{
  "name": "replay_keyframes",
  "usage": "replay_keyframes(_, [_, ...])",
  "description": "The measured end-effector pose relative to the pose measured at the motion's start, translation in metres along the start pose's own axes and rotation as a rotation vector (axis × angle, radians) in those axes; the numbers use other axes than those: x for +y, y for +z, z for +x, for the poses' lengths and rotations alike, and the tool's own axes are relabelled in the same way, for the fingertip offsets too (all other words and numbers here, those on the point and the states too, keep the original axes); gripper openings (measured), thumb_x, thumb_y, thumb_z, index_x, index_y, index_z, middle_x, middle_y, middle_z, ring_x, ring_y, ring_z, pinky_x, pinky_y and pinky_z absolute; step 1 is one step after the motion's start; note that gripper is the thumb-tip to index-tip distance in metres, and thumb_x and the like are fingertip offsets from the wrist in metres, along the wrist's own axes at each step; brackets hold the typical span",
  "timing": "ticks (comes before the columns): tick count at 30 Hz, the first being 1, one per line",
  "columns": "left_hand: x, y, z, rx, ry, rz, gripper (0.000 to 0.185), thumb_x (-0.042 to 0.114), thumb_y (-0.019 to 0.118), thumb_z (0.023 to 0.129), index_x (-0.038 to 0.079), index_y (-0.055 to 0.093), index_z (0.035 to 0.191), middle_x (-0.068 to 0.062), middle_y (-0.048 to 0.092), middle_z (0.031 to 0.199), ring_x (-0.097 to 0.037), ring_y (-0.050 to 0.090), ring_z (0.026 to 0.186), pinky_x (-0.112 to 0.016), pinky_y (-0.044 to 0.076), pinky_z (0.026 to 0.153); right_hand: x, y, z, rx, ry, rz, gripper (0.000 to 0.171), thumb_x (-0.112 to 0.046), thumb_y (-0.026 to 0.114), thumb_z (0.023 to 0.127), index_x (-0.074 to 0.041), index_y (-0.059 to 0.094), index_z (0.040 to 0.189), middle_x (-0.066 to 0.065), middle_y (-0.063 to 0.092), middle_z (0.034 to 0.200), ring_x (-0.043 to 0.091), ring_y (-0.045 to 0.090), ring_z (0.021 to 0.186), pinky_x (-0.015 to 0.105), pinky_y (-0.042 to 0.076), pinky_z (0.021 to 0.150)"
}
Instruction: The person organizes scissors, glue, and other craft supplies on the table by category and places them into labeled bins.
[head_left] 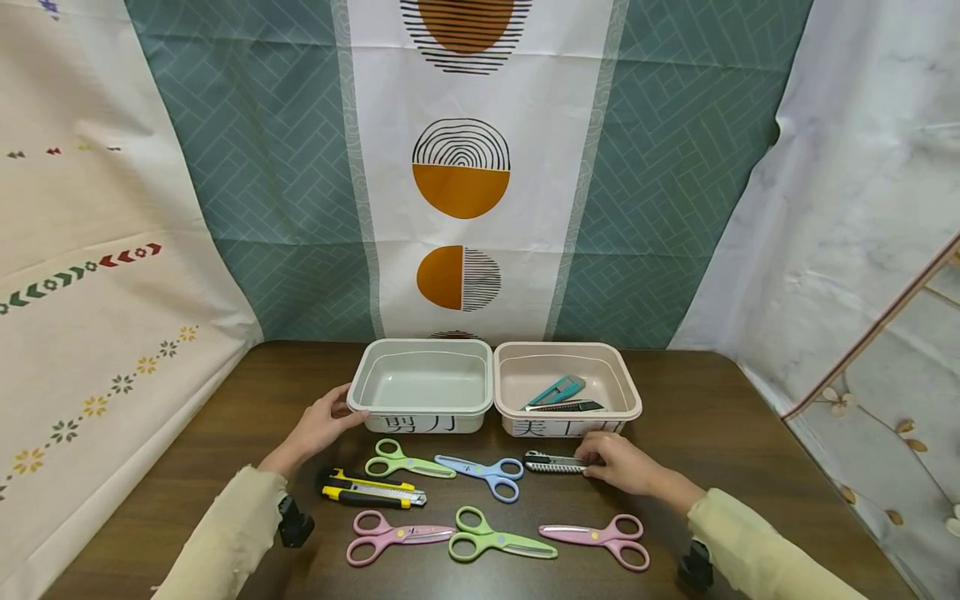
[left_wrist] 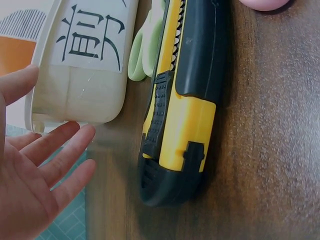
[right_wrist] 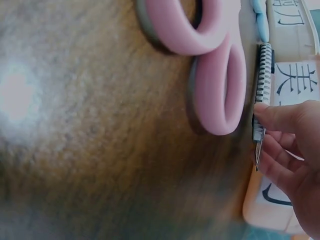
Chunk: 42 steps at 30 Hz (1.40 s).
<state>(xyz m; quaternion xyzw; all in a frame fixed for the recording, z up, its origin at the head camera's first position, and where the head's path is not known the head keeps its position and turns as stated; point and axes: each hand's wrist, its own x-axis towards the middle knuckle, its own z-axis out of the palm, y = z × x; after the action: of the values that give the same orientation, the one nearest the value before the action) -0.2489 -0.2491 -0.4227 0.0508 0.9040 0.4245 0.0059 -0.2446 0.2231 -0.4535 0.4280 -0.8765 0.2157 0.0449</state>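
My left hand (head_left: 324,421) rests with straight fingers against the left corner of the grey-green bin (head_left: 360,392), which is empty; the left wrist view shows the spread fingers (left_wrist: 60,150) beside the bin (left_wrist: 85,95). My right hand (head_left: 615,461) pinches the end of a silver box cutter (head_left: 553,462) lying on the table before the pink bin (head_left: 630,392). In the right wrist view the fingers (right_wrist: 280,120) grip that cutter (right_wrist: 263,75). The pink bin holds a teal cutter (head_left: 558,389) and a dark one (head_left: 566,407).
On the brown table (head_left: 750,433) lie a yellow-black box cutter (head_left: 371,492) (left_wrist: 185,100), green scissors (head_left: 405,461), blue scissors (head_left: 480,471), pink scissors (head_left: 393,533), another green pair (head_left: 498,540) and another pink pair (head_left: 600,536) (right_wrist: 215,65). Cloth backdrops hang behind.
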Motion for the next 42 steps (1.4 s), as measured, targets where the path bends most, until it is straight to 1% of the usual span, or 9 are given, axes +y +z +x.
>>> replay_keyframes(8, [0.000, 0.003, -0.003, -0.006, -0.011, -0.002, 0.070, 0.031, 0.061, 0.086, -0.006, 0.029, 0.136, -0.027, 0.053, 0.120, -0.039, 0.050, 0.112, -0.056, 0.037, 0.091, -0.011, -0.004, -0.001, -0.001, -0.051, -0.070, 0.018, 0.001, 0.073, 0.068, -0.009, 0.065, 0.081, -0.006, 0.056, 0.078, 0.006, 0.050, 0.074, 0.024, 0.044, 0.066])
replay_keyframes(11, [0.000, 0.003, -0.003, -0.006, -0.019, -0.006, 0.072, 0.032, 0.061, 0.086, -0.005, 0.028, 0.137, -0.028, 0.052, 0.121, -0.040, 0.049, 0.112, -0.056, 0.037, 0.090, -0.016, -0.009, 0.001, 0.017, -0.067, -0.097, 0.020, 0.000, 0.073, 0.068, -0.010, 0.065, 0.082, -0.007, 0.056, 0.079, 0.006, 0.050, 0.075, 0.025, 0.044, 0.067])
replay_keyframes(17, [0.002, 0.001, -0.002, -0.001, -0.014, -0.009, 0.072, 0.032, 0.061, 0.086, -0.005, 0.027, 0.137, -0.028, 0.052, 0.122, -0.040, 0.049, 0.113, -0.056, 0.037, 0.090, -0.027, -0.032, 0.012, 0.054, -0.090, -0.142, 0.021, -0.002, 0.073, 0.070, -0.013, 0.065, 0.085, -0.008, 0.059, 0.085, 0.007, 0.054, 0.080, 0.028, 0.045, 0.071])
replay_keyframes(21, [0.001, 0.000, -0.001, 0.007, -0.005, -0.002, 0.071, 0.032, 0.061, 0.086, -0.005, 0.028, 0.137, -0.028, 0.053, 0.121, -0.040, 0.049, 0.112, -0.056, 0.037, 0.090, -0.032, -0.049, 0.019, 0.075, -0.121, -0.148, 0.021, -0.001, 0.073, 0.071, -0.012, 0.065, 0.087, -0.007, 0.059, 0.087, 0.008, 0.054, 0.083, 0.028, 0.045, 0.072])
replay_keyframes(24, [0.000, 0.000, -0.001, 0.007, -0.003, 0.002, 0.071, 0.032, 0.061, 0.086, -0.005, 0.028, 0.137, -0.027, 0.053, 0.120, -0.039, 0.049, 0.112, -0.056, 0.037, 0.090, -0.034, -0.061, 0.026, 0.084, -0.126, -0.161, 0.021, -0.001, 0.072, 0.072, -0.011, 0.065, 0.090, -0.006, 0.059, 0.088, 0.009, 0.054, 0.083, 0.028, 0.046, 0.073])
replay_keyframes(32, [0.000, 0.001, -0.002, 0.001, -0.019, 0.002, 0.072, 0.033, 0.061, 0.086, -0.004, 0.028, 0.137, -0.027, 0.052, 0.121, -0.040, 0.047, 0.113, -0.058, 0.036, 0.090, -0.028, -0.089, 0.042, 0.114, -0.078, -0.201, 0.020, -0.001, 0.072, 0.073, -0.011, 0.067, 0.090, -0.005, 0.061, 0.089, 0.011, 0.057, 0.083, 0.030, 0.047, 0.070])
replay_keyframes(34, [0.001, 0.001, -0.002, -0.001, -0.022, 0.003, 0.072, 0.033, 0.061, 0.086, -0.004, 0.027, 0.137, -0.027, 0.052, 0.121, -0.040, 0.047, 0.114, -0.057, 0.036, 0.090, -0.024, -0.093, 0.046, 0.112, -0.067, -0.218, 0.019, 0.000, 0.071, 0.073, -0.009, 0.067, 0.090, -0.003, 0.061, 0.089, 0.013, 0.057, 0.083, 0.031, 0.047, 0.070])
replay_keyframes(42, [0.000, 0.001, 0.000, 0.000, -0.013, -0.004, 0.072, 0.033, 0.061, 0.086, -0.004, 0.028, 0.137, -0.027, 0.053, 0.121, -0.040, 0.048, 0.113, -0.057, 0.037, 0.089, -0.013, -0.104, 0.055, 0.116, 0.019, -0.217, 0.019, 0.001, 0.070, 0.075, -0.005, 0.068, 0.093, 0.002, 0.062, 0.092, 0.017, 0.058, 0.085, 0.033, 0.048, 0.071])
